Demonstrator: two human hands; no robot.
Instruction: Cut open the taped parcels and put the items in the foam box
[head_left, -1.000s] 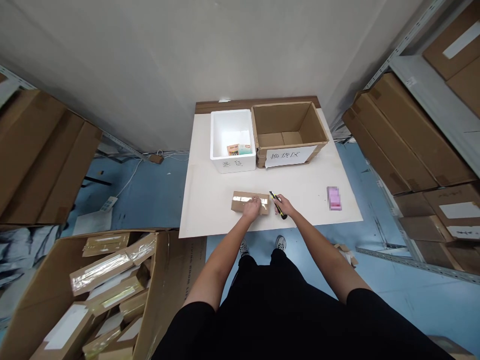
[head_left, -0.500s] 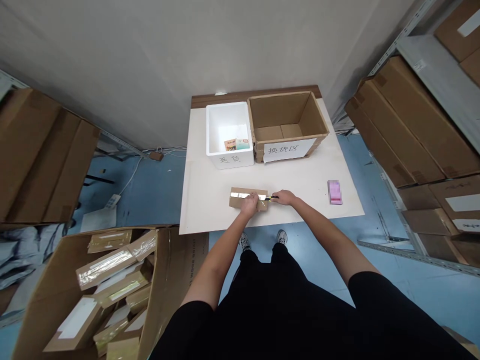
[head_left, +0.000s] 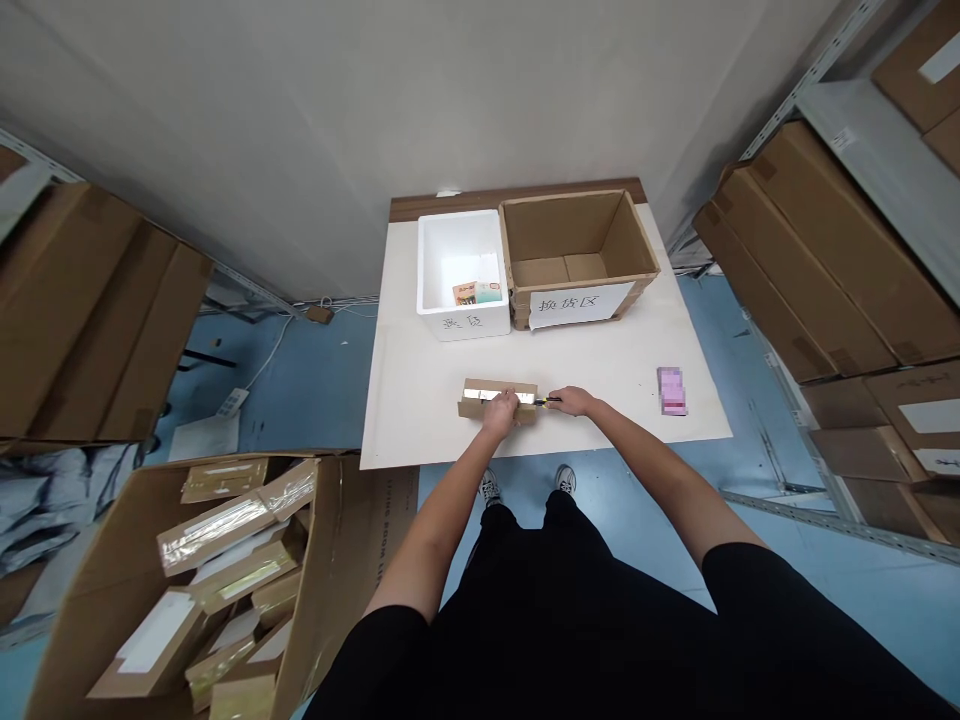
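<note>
A small cardboard box [head_left: 471, 407] lies near the table's front edge, with a white strip showing along its top and its front flap tilted outward. My left hand [head_left: 501, 408] grips the middle of this box, fingers closed over the front side. At the box's right end, my right hand [head_left: 574, 401] is wrapped round a box cutter [head_left: 550, 400] with a yellow and black body. The cutter's tip points left at the box; its blade is too small to make out clearly.
Behind stand a white foam box [head_left: 463, 322] with printed packets inside and a labelled open carton [head_left: 574, 305]. A pink blurred item [head_left: 672, 391] lies on the right of the table [head_left: 405, 400]. Left on the floor, a big carton [head_left: 97, 610] holds several parcels. Shelves flank both sides.
The small box's front flap now stands further outward, with more of the white strip showing. My right hand and the box cutter have shifted slightly right. The left hand stays on the box.
</note>
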